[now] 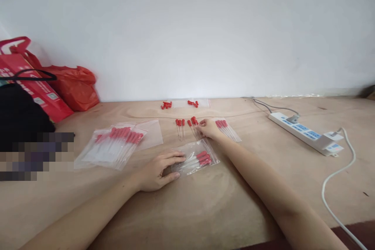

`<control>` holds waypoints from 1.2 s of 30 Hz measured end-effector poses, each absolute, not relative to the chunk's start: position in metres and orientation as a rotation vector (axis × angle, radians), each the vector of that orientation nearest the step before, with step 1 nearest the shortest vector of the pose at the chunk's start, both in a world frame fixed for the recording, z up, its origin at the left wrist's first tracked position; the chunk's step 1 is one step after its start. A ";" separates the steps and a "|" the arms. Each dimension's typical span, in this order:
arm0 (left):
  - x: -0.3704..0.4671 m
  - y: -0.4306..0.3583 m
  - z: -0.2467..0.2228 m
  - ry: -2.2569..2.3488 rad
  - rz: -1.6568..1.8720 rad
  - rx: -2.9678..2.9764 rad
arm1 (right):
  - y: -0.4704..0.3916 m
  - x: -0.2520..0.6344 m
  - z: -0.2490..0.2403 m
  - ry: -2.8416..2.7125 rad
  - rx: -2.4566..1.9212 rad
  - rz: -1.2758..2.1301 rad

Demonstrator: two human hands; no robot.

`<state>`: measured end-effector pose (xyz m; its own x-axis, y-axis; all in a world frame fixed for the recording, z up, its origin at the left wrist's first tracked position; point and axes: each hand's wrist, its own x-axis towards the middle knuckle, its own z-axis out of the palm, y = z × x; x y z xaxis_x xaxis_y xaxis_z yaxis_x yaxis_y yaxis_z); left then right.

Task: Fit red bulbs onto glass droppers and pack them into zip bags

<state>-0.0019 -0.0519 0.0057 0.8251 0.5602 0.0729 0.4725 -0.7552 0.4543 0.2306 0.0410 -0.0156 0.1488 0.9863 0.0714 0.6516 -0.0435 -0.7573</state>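
Note:
My left hand rests at the left end of a clear zip bag, its thumb and curled fingers gripping the bag's edge. Inside that bag lie several glass droppers with red rubber bulbs, bulbs toward the right. Farther back, my right hand has its fingertips closed at a loose red-bulbed dropper in a small group; its fingers partly hide that group. Left of it, loose droppers lie side by side. Just right of my right hand is another bag with droppers.
Filled dropper bags are piled at the left on the wooden table. Loose red bulbs lie by a clear bag near the wall. A power strip with cables stands right; red bags and a black item stand left.

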 end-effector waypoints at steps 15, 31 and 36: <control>-0.001 -0.051 0.007 0.827 0.227 2.597 | -0.034 0.282 -0.017 -1.135 -1.262 0.982; -0.001 -0.054 0.009 0.859 0.234 2.589 | -0.049 0.259 -0.028 -1.231 -1.104 1.210; -0.001 -0.054 0.008 0.858 0.252 2.592 | -0.049 0.261 -0.026 -1.366 -1.149 1.338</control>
